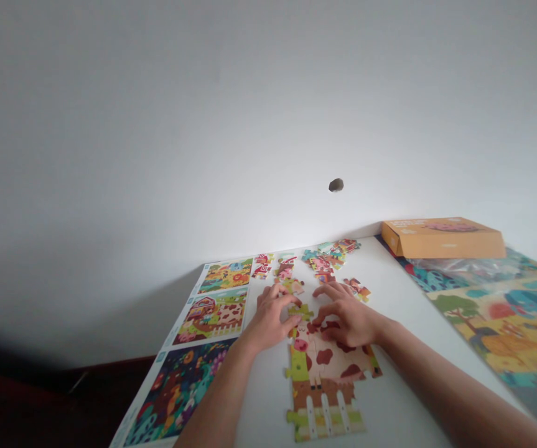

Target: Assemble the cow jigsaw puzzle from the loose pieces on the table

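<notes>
The left hand [268,320], half open, has its fingertips at a green jigsaw piece [300,312], grip unclear; the right hand [347,314] lies spread on the cow puzzle [324,367].

This looks like a room in a private home: a plain white table [403,298] stands against a bare painted wall [109,124], with a small rough hole [336,185] in the wall above the table. Dark wood trim [63,398] shows low down past the table's left side. On the table lie a children's farm-animal jigsaw puzzle [322,367] and its orange cardboard box [443,238] — homely things.
</notes>
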`<state>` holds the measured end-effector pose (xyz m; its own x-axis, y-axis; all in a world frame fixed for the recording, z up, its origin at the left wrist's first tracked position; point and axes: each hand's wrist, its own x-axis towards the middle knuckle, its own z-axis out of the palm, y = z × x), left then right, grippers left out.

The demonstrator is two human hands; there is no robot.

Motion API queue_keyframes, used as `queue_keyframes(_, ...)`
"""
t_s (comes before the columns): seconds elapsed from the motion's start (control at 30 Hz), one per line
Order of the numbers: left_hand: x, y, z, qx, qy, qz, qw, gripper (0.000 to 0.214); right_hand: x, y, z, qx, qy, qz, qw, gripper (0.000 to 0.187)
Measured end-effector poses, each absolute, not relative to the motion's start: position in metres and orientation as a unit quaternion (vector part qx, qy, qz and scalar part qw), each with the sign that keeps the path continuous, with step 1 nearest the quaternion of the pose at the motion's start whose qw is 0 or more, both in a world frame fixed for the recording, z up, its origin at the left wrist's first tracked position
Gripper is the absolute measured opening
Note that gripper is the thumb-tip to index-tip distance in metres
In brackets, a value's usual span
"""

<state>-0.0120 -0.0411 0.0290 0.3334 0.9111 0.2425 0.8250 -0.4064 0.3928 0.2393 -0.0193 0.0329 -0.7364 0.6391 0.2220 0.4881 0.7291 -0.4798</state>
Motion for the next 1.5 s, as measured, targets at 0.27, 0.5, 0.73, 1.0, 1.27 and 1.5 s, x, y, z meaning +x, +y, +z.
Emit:
queue_keyframes(0.27, -0.018, -0.027, 0.011, 0.754, 0.613, 0.234, -0.016, 0.026, 0.239, -0.019, 0.031, -0.312, -0.912, 0.196, 0.183, 0.024)
queue_keyframes(0.5, -0.02, -0.024, 0.007, 0.721, 0.649, 0.239, -0.043, 0.03, 0.234, -0.019, 0.027, -0.313, -0.914, 0.187, 0.178, 0.025)
queue_keyframes(0.73, -0.014, -0.028, 0.012, 0.698, 0.68, 0.221, -0.041, 0.032, 0.233, -0.019, 0.024, -0.341, -0.903, 0.174, 0.193, 0.028)
queue_keyframes(1.0, -0.004, -0.044, 0.027, 0.81, 0.554, 0.183, 0.054, 0.057, 0.229, -0.018, 0.029, -0.405, -0.874, 0.144, 0.227, 0.02)
queue_keyframes(1.27, -0.003, -0.043, 0.027, 0.827, 0.524, 0.185, 0.088, 0.037, 0.258, 0.002, 0.033, -0.674, -0.714, 0.098, 0.163, 0.025)
queue_keyframes(1.5, 0.0, -0.046, 0.031, 0.834, 0.505, 0.183, 0.126, 0.022, 0.261, 0.007, 0.027, -0.638, -0.725, 0.132, 0.221, 0.024)
